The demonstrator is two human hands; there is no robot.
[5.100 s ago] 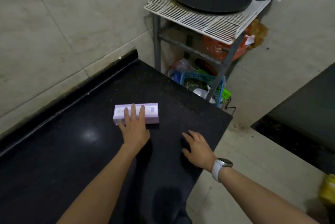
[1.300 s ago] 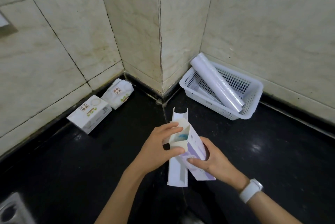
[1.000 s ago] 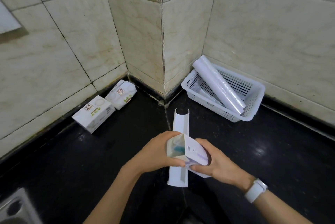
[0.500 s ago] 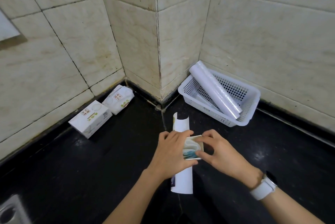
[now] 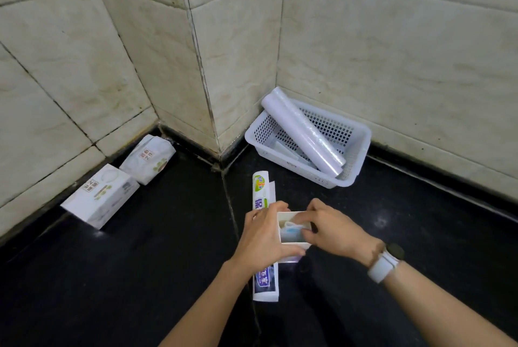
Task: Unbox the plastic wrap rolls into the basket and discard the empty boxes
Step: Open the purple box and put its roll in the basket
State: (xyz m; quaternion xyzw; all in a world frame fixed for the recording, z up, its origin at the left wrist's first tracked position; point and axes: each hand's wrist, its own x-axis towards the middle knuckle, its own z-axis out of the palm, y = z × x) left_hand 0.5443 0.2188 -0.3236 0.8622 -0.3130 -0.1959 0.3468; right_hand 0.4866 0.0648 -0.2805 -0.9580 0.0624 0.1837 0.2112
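Observation:
A small white box [image 5: 291, 245] stands upright on the black counter with its open end facing up; something white and blue shows inside. My left hand [image 5: 263, 237] grips its left side. My right hand [image 5: 330, 230] holds the right edge, with fingertips at the opening. Under the hands lies a long flattened printed box [image 5: 263, 234]. A white perforated basket [image 5: 353, 156] sits in the tiled corner. One plastic wrap roll [image 5: 301, 129] leans across it and sticks out over the rim.
Two white tissue packs [image 5: 102, 196] [image 5: 148, 157] lie against the left wall. Tiled walls close the counter at the back and both sides. A white watch [image 5: 385, 261] is on my right wrist.
I turned from another counter to this corner. Over the last second the box was lowered and turned open end up, and my right hand moved from its side to the opening.

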